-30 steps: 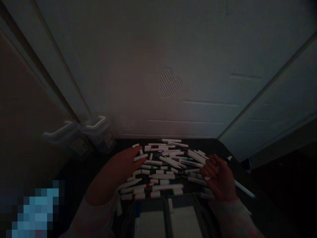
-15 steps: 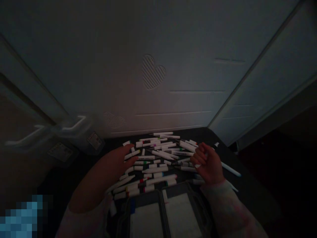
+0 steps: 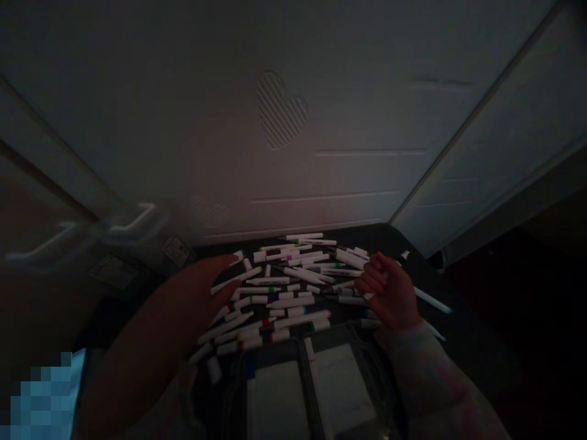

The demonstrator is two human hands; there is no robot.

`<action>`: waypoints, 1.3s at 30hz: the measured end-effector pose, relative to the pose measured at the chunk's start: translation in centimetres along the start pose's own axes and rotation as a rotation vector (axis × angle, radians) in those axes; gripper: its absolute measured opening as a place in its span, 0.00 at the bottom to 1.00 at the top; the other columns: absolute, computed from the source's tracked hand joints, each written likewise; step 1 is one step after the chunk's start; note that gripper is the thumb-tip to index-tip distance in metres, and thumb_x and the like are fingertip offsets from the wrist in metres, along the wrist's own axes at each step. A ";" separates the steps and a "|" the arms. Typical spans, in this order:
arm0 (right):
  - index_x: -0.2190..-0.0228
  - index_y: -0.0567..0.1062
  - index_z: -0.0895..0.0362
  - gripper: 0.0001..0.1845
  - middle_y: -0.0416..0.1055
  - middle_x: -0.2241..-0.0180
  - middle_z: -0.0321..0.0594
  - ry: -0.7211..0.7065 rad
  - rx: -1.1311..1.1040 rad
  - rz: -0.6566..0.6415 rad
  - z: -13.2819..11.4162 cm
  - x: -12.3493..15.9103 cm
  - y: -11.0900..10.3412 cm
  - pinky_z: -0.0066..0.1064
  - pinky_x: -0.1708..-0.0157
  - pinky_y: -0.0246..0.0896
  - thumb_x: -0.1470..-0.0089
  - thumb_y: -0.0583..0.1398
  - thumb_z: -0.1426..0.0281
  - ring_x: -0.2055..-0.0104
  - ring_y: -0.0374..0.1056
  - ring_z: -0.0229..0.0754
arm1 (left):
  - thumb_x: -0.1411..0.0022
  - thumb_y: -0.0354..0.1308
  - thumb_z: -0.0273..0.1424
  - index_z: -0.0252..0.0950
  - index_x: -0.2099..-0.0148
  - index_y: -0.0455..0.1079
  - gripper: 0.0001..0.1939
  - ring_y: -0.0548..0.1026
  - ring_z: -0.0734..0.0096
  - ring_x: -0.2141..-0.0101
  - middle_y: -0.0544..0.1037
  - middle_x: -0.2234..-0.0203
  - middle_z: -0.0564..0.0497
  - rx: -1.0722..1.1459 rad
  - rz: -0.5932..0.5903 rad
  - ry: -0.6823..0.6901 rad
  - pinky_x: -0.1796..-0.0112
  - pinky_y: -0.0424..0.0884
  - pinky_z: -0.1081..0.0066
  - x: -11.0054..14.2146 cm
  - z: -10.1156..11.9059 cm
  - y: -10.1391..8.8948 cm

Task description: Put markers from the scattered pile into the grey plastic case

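Observation:
Many white markers (image 3: 293,302) with coloured ends lie loose across a dark tabletop. My left hand (image 3: 215,278) reaches over the left side of the pile, thumb and fingers apart, with a yellow-ended marker (image 3: 243,278) beside it. Its fingertips are near a green-ended marker (image 3: 237,258); whether they touch it is unclear. At the right of the pile, my right hand (image 3: 389,290) is closed, fingers curled in; what it holds, if anything, is hidden. Close to me lies an opened dark case (image 3: 300,366) with pale panels inside.
Two clear plastic boxes with white handles (image 3: 132,223) stand at the left. A white panel (image 3: 348,122) with embossed hearts rises behind the tabletop (image 3: 472,348). A small white piece (image 3: 405,254) and a long pale marker (image 3: 433,299) lie at the right.
My left hand has drawn back a little to the left, leaving more of the yellow-ended marker showing. My right hand stays closed in nearly the same place. The view has shifted slightly.

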State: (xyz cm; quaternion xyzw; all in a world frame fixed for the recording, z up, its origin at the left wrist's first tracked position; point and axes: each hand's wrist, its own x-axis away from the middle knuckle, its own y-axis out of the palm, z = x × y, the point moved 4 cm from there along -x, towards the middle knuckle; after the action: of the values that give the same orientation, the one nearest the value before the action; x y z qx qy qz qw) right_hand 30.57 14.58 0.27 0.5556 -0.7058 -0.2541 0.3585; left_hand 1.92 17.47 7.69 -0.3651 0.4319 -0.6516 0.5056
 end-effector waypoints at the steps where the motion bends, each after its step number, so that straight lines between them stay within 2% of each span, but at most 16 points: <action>1: 0.83 0.61 0.57 0.12 0.45 0.90 0.23 0.004 0.005 0.002 0.0 0.0 0.0 0.21 0.88 0.44 0.54 0.58 0.70 0.89 0.38 0.25 | 0.46 0.43 0.43 0.37 0.53 0.67 0.24 0.70 0.60 0.56 0.73 0.56 0.48 -0.015 0.010 -0.012 0.53 0.65 0.64 0.3 0.0 -0.5; 4: 0.83 0.61 0.58 0.12 0.45 0.90 0.24 0.015 0.016 0.016 0.1 0.1 0.0 0.21 0.88 0.45 0.54 0.58 0.71 0.89 0.39 0.26 | 0.46 0.43 0.38 0.38 0.61 0.70 0.18 0.72 0.62 0.60 0.75 0.62 0.50 -0.058 0.027 -0.023 0.57 0.66 0.65 1.0 0.1 -1.9; 7: 0.84 0.61 0.58 0.12 0.46 0.90 0.24 0.027 0.026 0.034 0.2 0.2 0.1 0.21 0.88 0.45 0.54 0.57 0.71 0.89 0.39 0.26 | 0.46 0.43 0.35 0.38 0.64 0.69 0.15 0.72 0.65 0.65 0.75 0.66 0.50 -0.097 0.069 -0.001 0.60 0.67 0.67 1.3 -0.2 -2.5; 13: 0.84 0.61 0.58 0.12 0.46 0.90 0.24 0.042 0.033 0.085 0.3 0.2 -0.1 0.21 0.88 0.46 0.55 0.58 0.72 0.88 0.37 0.26 | 0.45 0.45 0.34 0.38 0.64 0.69 0.13 0.71 0.67 0.67 0.75 0.66 0.51 -0.125 0.119 0.027 0.63 0.65 0.69 1.4 -1.2 -2.7; 17: 0.83 0.61 0.57 0.11 0.47 0.89 0.24 0.038 0.051 0.088 0.2 0.3 -0.2 0.21 0.88 0.47 0.56 0.59 0.72 0.88 0.38 0.26 | 0.44 0.45 0.33 0.38 0.64 0.69 0.12 0.71 0.69 0.67 0.75 0.66 0.52 -0.134 0.073 0.009 0.64 0.64 0.71 1.0 -1.4 -2.4; 22: 0.83 0.61 0.57 0.11 0.47 0.89 0.25 0.036 0.076 0.095 0.2 0.4 -0.2 0.21 0.88 0.47 0.56 0.59 0.72 0.88 0.38 0.26 | 0.46 0.46 0.31 0.38 0.67 0.69 0.10 0.70 0.71 0.69 0.74 0.70 0.53 -0.134 -0.076 -0.024 0.68 0.62 0.73 -0.2 -1.9 -0.5; 26: 0.83 0.61 0.58 0.11 0.46 0.89 0.25 0.026 0.080 0.094 0.1 0.3 -0.4 0.21 0.87 0.48 0.56 0.59 0.71 0.87 0.37 0.26 | 0.49 0.49 0.29 0.37 0.70 0.69 0.08 0.70 0.71 0.71 0.74 0.72 0.52 -0.181 -0.207 -0.120 0.73 0.59 0.74 -1.3 -3.0 1.5; 33: 0.83 0.62 0.58 0.11 0.45 0.89 0.25 0.007 0.084 0.090 -0.1 0.2 -0.3 0.21 0.88 0.47 0.54 0.56 0.72 0.87 0.36 0.27 | 0.51 0.51 0.30 0.39 0.66 0.68 0.08 0.71 0.71 0.68 0.75 0.68 0.52 -0.230 -0.272 -0.114 0.72 0.60 0.75 -2.9 -4.3 3.9; 39: 0.83 0.61 0.58 0.11 0.45 0.90 0.26 0.006 0.098 0.109 -0.2 0.3 -0.3 0.21 0.87 0.48 0.53 0.55 0.71 0.87 0.36 0.27 | 0.54 0.56 0.32 0.38 0.64 0.68 0.11 0.72 0.68 0.66 0.75 0.68 0.50 -0.269 -0.350 -0.127 0.72 0.63 0.74 -3.7 -4.6 5.6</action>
State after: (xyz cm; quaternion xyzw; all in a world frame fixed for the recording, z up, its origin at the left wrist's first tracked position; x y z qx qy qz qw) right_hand 30.87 14.27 0.26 0.5340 -0.7457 -0.1976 0.3461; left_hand 0.47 21.28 0.66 -0.5389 0.4122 -0.6417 0.3576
